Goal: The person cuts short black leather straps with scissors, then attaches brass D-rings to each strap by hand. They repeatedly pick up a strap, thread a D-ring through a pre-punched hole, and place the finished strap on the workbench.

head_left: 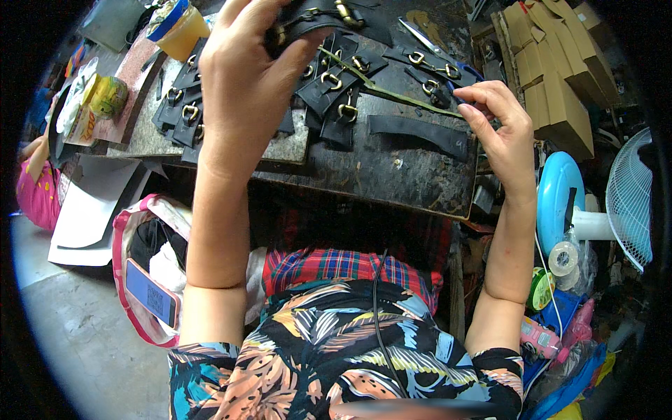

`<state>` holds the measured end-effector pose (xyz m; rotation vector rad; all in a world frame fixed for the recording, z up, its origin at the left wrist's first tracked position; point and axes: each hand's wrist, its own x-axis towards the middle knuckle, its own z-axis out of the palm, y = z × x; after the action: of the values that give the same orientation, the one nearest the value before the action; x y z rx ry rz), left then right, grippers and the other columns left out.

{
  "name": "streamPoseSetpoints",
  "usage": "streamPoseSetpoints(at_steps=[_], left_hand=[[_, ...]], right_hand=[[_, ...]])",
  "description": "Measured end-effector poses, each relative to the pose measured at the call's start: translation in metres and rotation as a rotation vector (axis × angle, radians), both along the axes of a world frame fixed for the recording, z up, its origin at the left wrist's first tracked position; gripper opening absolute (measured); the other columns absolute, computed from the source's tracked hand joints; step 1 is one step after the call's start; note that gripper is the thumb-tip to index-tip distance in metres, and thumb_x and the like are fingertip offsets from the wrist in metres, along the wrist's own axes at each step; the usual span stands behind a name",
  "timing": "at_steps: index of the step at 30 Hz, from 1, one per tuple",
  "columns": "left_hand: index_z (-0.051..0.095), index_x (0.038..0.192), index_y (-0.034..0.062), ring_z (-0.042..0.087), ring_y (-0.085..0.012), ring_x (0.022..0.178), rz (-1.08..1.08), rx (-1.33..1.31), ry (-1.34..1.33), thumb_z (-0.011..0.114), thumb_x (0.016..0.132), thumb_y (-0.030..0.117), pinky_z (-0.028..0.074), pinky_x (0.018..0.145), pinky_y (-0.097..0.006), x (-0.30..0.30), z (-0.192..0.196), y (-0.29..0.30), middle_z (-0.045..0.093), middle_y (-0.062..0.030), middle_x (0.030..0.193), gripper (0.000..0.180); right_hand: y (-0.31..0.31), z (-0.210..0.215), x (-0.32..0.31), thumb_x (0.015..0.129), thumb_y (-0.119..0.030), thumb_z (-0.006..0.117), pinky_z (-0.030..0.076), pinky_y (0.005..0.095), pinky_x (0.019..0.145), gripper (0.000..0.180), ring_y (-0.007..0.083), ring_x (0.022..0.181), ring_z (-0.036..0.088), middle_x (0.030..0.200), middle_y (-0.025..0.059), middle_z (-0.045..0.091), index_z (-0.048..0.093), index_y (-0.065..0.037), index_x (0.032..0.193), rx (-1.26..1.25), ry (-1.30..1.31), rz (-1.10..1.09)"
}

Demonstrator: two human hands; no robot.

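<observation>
Black leather straps (327, 89) with brass-coloured buckles lie in a cluster over the workbench (420, 180). My left hand (245, 84) reaches to the far side, its thumb and fingers closed around a black leather piece with brass fittings (343, 28); its fingertips are partly cut off at the top. A thin olive-green strip (399, 96) runs slantwise over the straps. At its right end, thumb and forefinger of my right hand (500, 126) pinch it. Just below the strip lies a plain, slightly curved black leather piece (418, 136).
Scissors (428, 40) lie at the far right of the bench. A tub with a blue rim (178, 31) and a yellow container (105, 96) stand at left. Cardboard boxes (560, 105) and fans (630, 199) are at right. A bag (120, 245) holds a phone (151, 292).
</observation>
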<state>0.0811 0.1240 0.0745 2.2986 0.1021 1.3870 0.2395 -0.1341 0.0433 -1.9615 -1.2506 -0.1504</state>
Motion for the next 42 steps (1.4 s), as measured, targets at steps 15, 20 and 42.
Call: streamPoseSetpoints(at_steps=[15, 20, 42], left_hand=[[0.074, 0.115, 0.0111, 0.056, -0.0286, 0.102, 0.368, 0.534, 0.438, 0.069, 0.085, 0.064, 0.045, 0.084, -0.043, 0.01, -0.066, -0.007, 0.063, -0.0076, 0.101, 0.061], [0.071, 0.125, 0.0167, 0.057, -0.0328, 0.119, 0.094, 0.481, 0.335, 0.082, 0.08, 0.044, 0.044, 0.099, -0.046, -0.006, -0.051, -0.034, 0.065, -0.007, 0.123, 0.054], [0.073, 0.104, 0.005, 0.061, -0.0314, 0.094, -0.317, 0.156, 0.326, 0.074, 0.071, -0.003, 0.054, 0.083, -0.04, -0.017, -0.093, -0.08, 0.067, -0.0096, 0.1, 0.033]], right_hand=[[-0.019, -0.006, -0.005, 0.089, -0.013, 0.075, 0.052, 0.0362, 0.082, 0.015, 0.0273, 0.092, 0.068, 0.095, 0.0108, 0.071, 0.075, -0.003, 0.099, -0.051, -0.083, -0.011], [-0.026, -0.008, -0.012, 0.077, -0.014, 0.083, 0.052, 0.0379, 0.089, 0.03, 0.0279, 0.102, 0.066, 0.105, 0.0116, 0.071, 0.076, -0.003, 0.104, -0.197, -0.19, 0.013], [0.033, -0.023, 0.014, 0.084, -0.031, 0.08, 0.054, 0.0365, 0.079, 0.024, 0.0221, 0.092, 0.066, 0.092, 0.0031, 0.07, 0.076, -0.012, 0.097, -0.271, -0.462, -0.226]])
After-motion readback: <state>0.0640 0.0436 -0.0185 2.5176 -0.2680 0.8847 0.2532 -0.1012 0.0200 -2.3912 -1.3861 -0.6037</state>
